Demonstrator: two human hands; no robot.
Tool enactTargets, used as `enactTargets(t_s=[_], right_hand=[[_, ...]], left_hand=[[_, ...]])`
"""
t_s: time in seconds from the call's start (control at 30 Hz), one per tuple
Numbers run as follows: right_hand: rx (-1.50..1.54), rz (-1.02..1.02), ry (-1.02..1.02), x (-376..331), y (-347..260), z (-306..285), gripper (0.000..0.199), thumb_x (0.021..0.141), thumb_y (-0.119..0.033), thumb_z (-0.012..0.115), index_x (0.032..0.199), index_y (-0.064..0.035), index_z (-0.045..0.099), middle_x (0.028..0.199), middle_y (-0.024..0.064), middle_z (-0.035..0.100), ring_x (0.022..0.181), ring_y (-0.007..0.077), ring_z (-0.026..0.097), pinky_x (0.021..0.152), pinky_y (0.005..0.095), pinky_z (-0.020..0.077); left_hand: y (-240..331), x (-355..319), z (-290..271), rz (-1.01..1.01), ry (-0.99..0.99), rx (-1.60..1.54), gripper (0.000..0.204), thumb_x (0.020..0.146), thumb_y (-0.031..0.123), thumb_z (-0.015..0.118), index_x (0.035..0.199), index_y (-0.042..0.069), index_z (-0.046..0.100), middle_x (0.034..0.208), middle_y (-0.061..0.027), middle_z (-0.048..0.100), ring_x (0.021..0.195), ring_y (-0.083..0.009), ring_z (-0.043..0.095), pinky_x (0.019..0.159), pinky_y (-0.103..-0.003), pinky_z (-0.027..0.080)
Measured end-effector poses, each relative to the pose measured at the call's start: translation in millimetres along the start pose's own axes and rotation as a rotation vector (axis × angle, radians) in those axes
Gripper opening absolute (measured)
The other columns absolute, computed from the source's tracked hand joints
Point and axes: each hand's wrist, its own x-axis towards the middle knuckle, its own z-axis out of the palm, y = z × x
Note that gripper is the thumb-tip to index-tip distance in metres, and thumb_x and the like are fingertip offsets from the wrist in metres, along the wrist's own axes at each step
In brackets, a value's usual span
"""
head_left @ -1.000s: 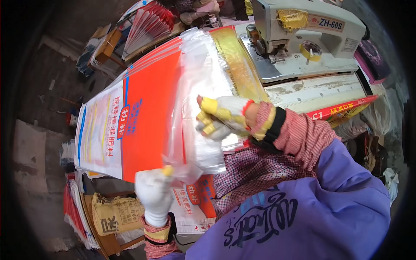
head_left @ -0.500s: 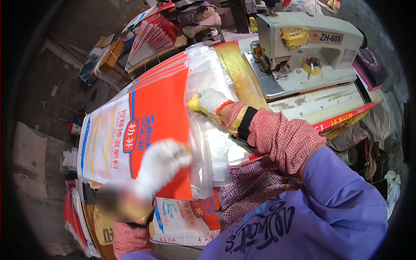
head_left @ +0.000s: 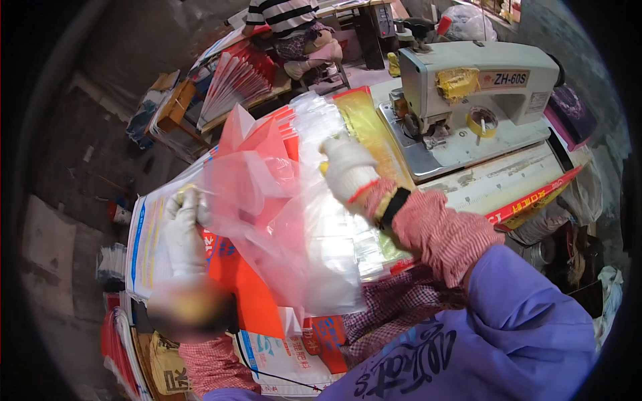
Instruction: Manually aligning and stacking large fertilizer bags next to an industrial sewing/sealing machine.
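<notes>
My left hand (head_left: 185, 224), in a white glove, is closed at the left edge of a clear plastic liner (head_left: 244, 180), which stretches over the pile. Beneath the film lies an orange-red and white printed sack (head_left: 244, 277), partly folded and buckled. More such sacks lie fanned in a stack (head_left: 144, 234) below. Over the clear liners (head_left: 328, 214) at the stack's right side is my right hand (head_left: 349, 167), in a white glove with yellow finger parts. Its fingers are bent, blurred and partly hidden, so any grip cannot be made out.
A white sewing machine (head_left: 478, 90) stands at the right, with a roll of yellow tape (head_left: 482, 121) on its base. Beyond the stack, a person in a striped top (head_left: 284, 17) sits by another fan of sacks (head_left: 231, 87). More sacks (head_left: 120, 347) stand lower left.
My left hand has moved left and up, drawing clear film across the orange sack, which has buckled and folded. My right hand has shifted slightly right and turned.
</notes>
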Motion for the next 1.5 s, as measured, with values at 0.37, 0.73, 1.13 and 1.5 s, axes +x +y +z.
enactTargets(t_s=[0.37,0.73,1.13,1.5], right_hand=[[0.654,0.074,-0.509,50,-59,59,0.023,0.084,-0.02,0.056,0.1,-0.0062,0.066,0.091,0.0121,0.067,0.081,0.0262,0.066,0.068,0.0395,0.0508],[1.395,0.357,-0.619,63,-59,110,0.034,0.092,-0.032,0.053,0.113,-0.0051,0.058,0.095,0.0108,0.064,0.087,0.0214,0.064,0.067,0.0335,0.0485],[0.657,-0.352,-0.282,14,-102,74,0.036,0.09,-0.034,0.05,0.117,-0.0131,0.061,0.116,0.0143,0.062,0.1,0.0291,0.062,0.086,0.0396,0.0469],[1.081,0.047,-0.974,-24,-91,73,0.065,0.092,-0.044,0.045,0.148,-0.0141,0.03,0.114,0.0207,0.063,0.073,0.0323,0.068,0.063,0.0395,0.0539]], left_hand=[[43,-32,7,0.017,-0.138,0.393,0.018,0.096,0.019,0.056,0.093,0.003,0.062,0.067,0.0033,0.052,0.057,-0.0029,0.045,0.052,-0.019,0.035],[29,-86,61,0.248,-1.32,1.143,0.012,0.075,0.008,0.066,0.086,0.004,0.067,0.075,-0.0129,0.063,0.07,-0.0271,0.063,0.065,-0.035,0.051],[43,41,138,0.747,-0.503,1.415,0.023,0.075,0.019,0.067,0.095,0.009,0.063,0.1,-0.0102,0.063,0.098,-0.0282,0.06,0.077,-0.039,0.049],[63,84,126,0.492,-0.423,2.017,0.038,0.084,0.006,0.051,0.121,0.007,0.062,0.085,-0.0156,0.068,0.079,-0.0334,0.067,0.071,-0.04,0.054]])
